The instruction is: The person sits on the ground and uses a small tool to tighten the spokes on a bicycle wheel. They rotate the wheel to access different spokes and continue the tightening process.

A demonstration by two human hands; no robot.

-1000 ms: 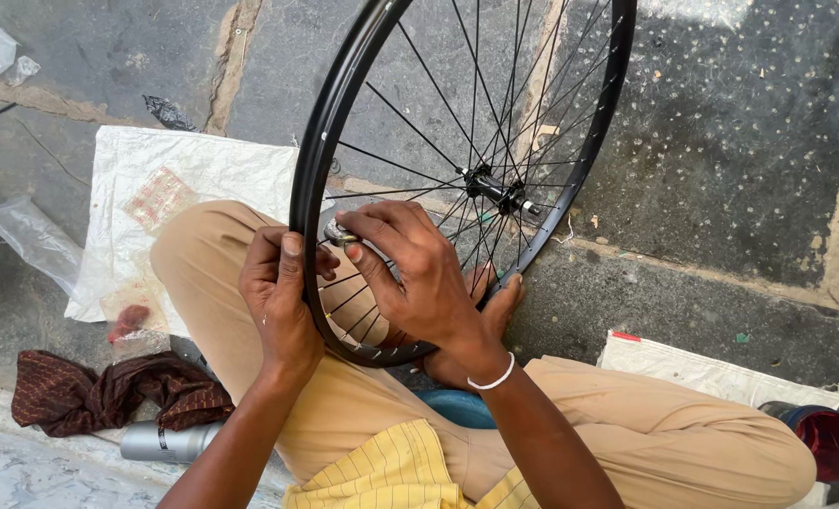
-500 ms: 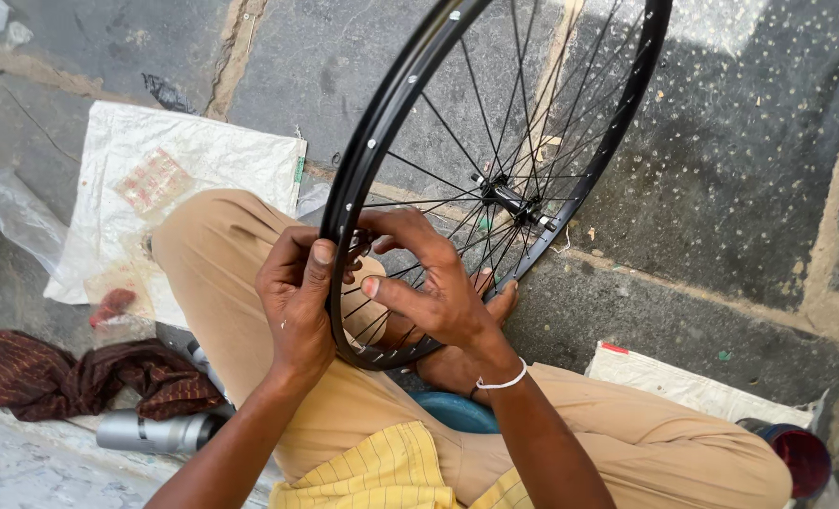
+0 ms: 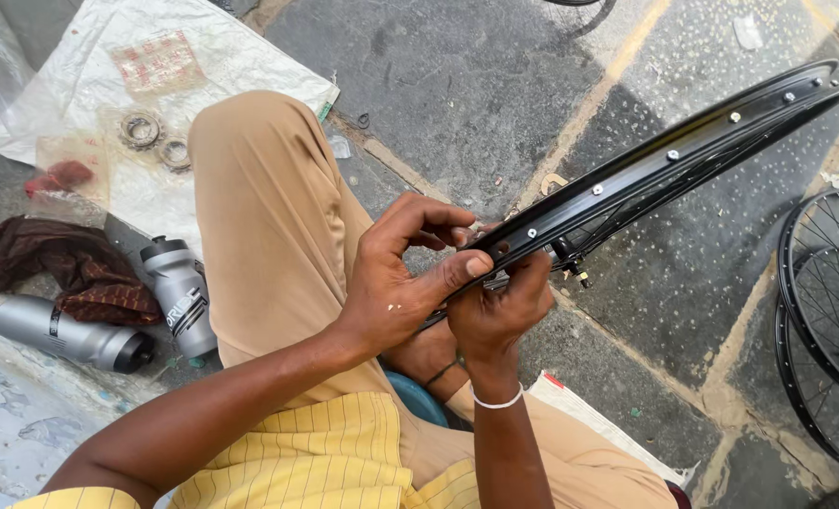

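I see my left hand (image 3: pixel 396 283) gripping the near end of a black rim (image 3: pixel 664 165), its fingers clamped on it: the thumb lies flat along the rim's near edge and the other fingers curl over the top. My right hand (image 3: pixel 499 306) comes up from below, just right of the left, with its fingers closed around the rim's underside; I cannot tell whether they also hold a small tool. The rim is tilted almost edge-on to me, running from my hands up and away to the far right, with a row of silvery spoke nipples along its inner face and the hub (image 3: pixel 570 259) just showing beneath it, close to my right hand. The rim's near end is above my left knee (image 3: pixel 259 179), clear of the stone floor (image 3: pixel 476 85). A white band (image 3: pixel 496 401) circles my right wrist. To the left, on the floor, lie two grey bottles (image 3: pixel 182 292), one upright near my thigh and one on its side further left, touching a dark brown cloth (image 3: pixel 52 264). Beyond them a white sack (image 3: pixel 231 57) is spread flat, with two metal bearing rings (image 3: pixel 155 139) and a red scrap (image 3: pixel 59 174) resting on it. At the right edge, well apart from my hands, more spoked wheels (image 3: pixel 829 311) lie on the floor.
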